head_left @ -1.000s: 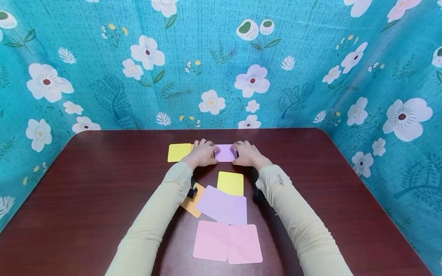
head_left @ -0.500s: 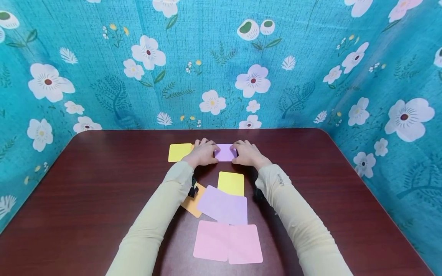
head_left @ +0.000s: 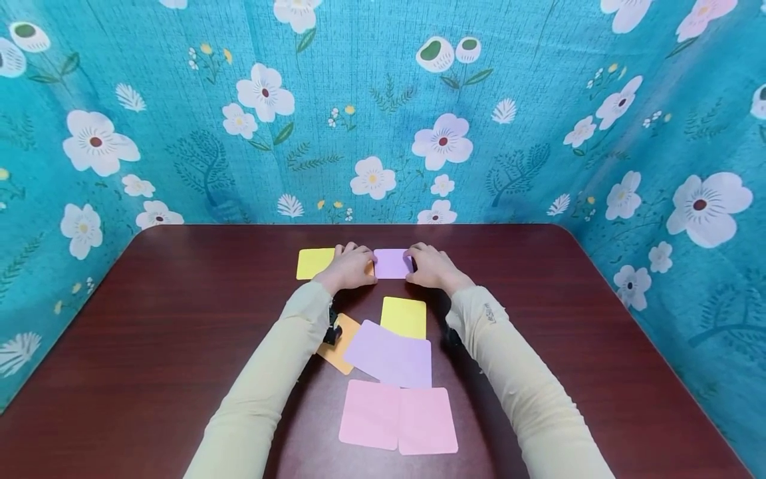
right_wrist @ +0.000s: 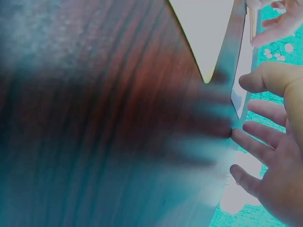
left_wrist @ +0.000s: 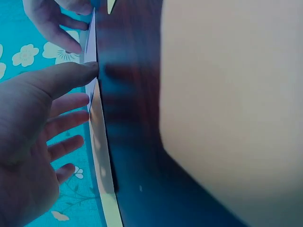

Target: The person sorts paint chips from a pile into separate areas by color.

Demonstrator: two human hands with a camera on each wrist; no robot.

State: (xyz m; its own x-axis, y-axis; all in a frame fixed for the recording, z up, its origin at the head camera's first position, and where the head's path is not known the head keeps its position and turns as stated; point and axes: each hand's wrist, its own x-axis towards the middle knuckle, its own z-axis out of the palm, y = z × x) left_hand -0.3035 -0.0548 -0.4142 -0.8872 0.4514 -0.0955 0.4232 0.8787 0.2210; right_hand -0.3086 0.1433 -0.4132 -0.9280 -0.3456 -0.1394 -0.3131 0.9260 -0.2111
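A purple card [head_left: 393,264] lies flat near the table's far edge, between my hands. My left hand [head_left: 347,268] is at its left side, over an orange card [left_wrist: 97,125] that shows beyond the fingertips. Its thumb and fingers are relaxed and apart, near where the purple and orange cards meet. At the purple card's right end is my right hand [head_left: 435,268], thumb on the near side, fingers loosely spread toward the far side. Beyond the left hand lies a yellow card [head_left: 314,264]. Each palm partly hides the surface beneath it in the head view.
Closer in lie another yellow card [head_left: 404,317], a larger purple piece [head_left: 391,356] overlapping it, and an orange card [head_left: 338,352] partly under the left forearm. Two pink cards [head_left: 370,414] sit side by side nearest me. A floral curtain [head_left: 383,120] hangs behind the brown table [head_left: 179,319].
My hands have moved slightly apart, fingertips drawing back from over the purple card, so more of it shows. The head view has shifted a little. The other cards stay where they were.
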